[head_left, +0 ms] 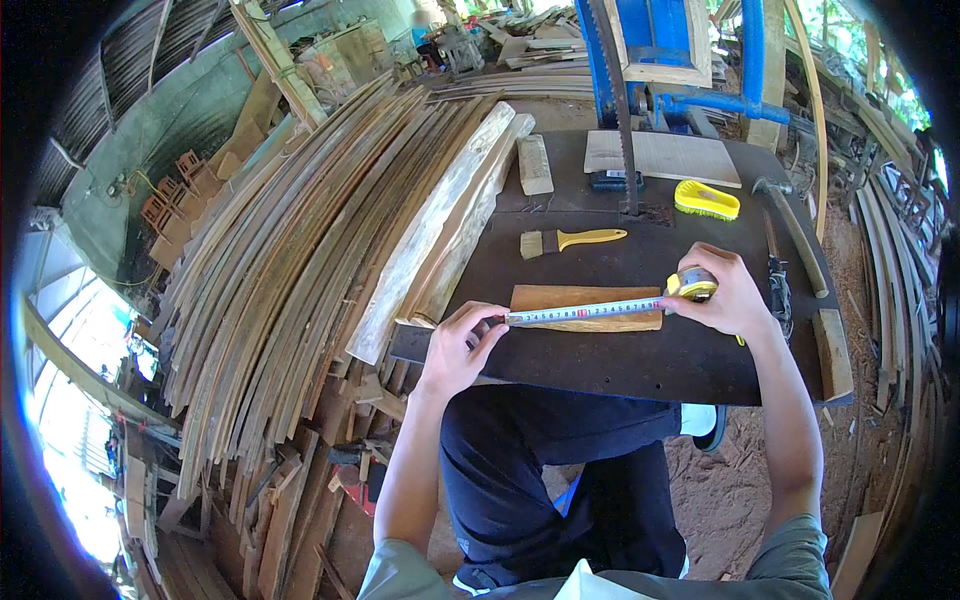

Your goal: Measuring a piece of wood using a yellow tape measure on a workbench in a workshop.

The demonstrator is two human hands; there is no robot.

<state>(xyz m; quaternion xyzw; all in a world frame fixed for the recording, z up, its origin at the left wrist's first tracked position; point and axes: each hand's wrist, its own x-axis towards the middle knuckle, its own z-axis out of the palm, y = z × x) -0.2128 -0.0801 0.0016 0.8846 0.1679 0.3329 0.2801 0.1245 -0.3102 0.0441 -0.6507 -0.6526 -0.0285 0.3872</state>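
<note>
A yellow tape measure (696, 285) is gripped in my right hand (728, 290), its blade (590, 311) drawn out to the left. My left hand (462, 345) pinches the blade's free end. The blade stretches over a short wooden block (585, 297), which lies flat on the dark table (560, 365). Both hands are just above the table, one past each end of the block. Beyond the block lies a paintbrush (575, 240) with a yellow handle.
A saw blade (622, 110) rises through the table near a blue machine frame (660, 40). Around it lie a yellow scrubbing brush (706, 200), a pale board (660, 157), a hammer (795, 235) and a small wood block (534, 165). Long planks (300, 240) are piled at the left.
</note>
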